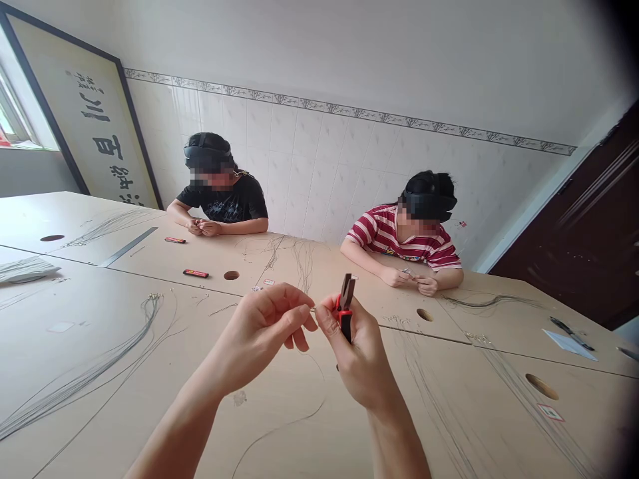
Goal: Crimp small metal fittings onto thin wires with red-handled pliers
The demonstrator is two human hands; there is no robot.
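Above the table, left hand and right hand pinched a tiny piece, seemingly unfinished, the right also holding pliers.

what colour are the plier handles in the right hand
Red and black on the plier handles, clearest in the head view.

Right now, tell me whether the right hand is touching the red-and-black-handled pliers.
Touching. The head view shows the right hand holding the red-and-black-handled pliers, handles tucked into the hand beside the thumb, jaws pointing up.
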